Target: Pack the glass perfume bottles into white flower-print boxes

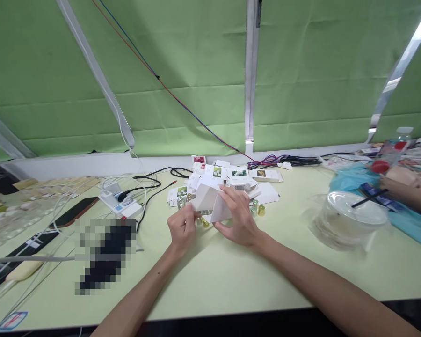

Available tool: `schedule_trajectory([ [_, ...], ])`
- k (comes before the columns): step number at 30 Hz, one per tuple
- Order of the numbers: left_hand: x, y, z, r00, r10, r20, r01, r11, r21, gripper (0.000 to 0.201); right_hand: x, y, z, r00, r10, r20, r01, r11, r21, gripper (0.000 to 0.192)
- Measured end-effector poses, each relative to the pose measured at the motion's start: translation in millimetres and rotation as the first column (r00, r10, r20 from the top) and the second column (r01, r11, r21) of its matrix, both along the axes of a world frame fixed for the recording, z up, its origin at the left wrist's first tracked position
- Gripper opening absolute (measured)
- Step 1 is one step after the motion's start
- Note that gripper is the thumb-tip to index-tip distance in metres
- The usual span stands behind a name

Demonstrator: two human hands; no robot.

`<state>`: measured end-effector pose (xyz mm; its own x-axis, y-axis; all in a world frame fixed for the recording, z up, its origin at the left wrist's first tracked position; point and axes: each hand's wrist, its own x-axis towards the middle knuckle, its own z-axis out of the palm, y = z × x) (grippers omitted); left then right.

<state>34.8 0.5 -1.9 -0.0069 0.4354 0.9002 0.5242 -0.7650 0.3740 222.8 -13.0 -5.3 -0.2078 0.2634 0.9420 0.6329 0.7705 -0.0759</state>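
An unprinted white cardboard box (pixel 205 195) with flaps standing out is between my two hands, tilted over the table. My left hand (pixel 182 225) is closed at its lower left edge, thumb on top. My right hand (pixel 239 217) grips the right-hand flap, its fingers over the top and its thumb underneath. Small glass bottles (pixel 181 202) stand just beyond my left hand. Beside my right hand are a yellow-capped bottle (pixel 261 210) and a greenish one (pixel 254 206). What lies inside the box is hidden.
Behind my hands lies a pile of small printed boxes (pixel 239 174). A power strip (pixel 117 199) with cables stands left, near phones (pixel 73 211). On the right are a lidded plastic tub (pixel 354 210) in a bag and another person's arm (pixel 407 194). Coiled cables (pixel 277 160) run along the wall.
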Motion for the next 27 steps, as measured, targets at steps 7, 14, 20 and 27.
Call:
schedule_trajectory([
  [7,2.5,1.8,-1.1,0.974,0.085,0.212,-0.056,0.989,-0.136,0.015,-1.5,-1.8,0.1,0.999,0.040,-0.012,-0.040,0.999,-0.036,0.087],
  [14,3.2,5.0,1.7,0.986,0.014,0.163,-0.016,1.000,0.009,0.027,1.1,-2.9,1.2,0.998,0.058,-0.013,-0.058,0.998,-0.028,0.082],
  [20,1.0,3.8,2.9,0.996,-0.016,0.090,0.009,0.997,0.082,0.016,-0.8,-5.7,3.3,0.996,0.091,-0.020,-0.091,0.996,0.008,0.082],
  [27,-3.7,7.4,-5.2,0.989,-0.136,0.051,0.130,0.985,0.114,0.028,0.1,-6.3,2.5,0.988,0.152,-0.041,-0.151,0.988,0.021,0.080],
])
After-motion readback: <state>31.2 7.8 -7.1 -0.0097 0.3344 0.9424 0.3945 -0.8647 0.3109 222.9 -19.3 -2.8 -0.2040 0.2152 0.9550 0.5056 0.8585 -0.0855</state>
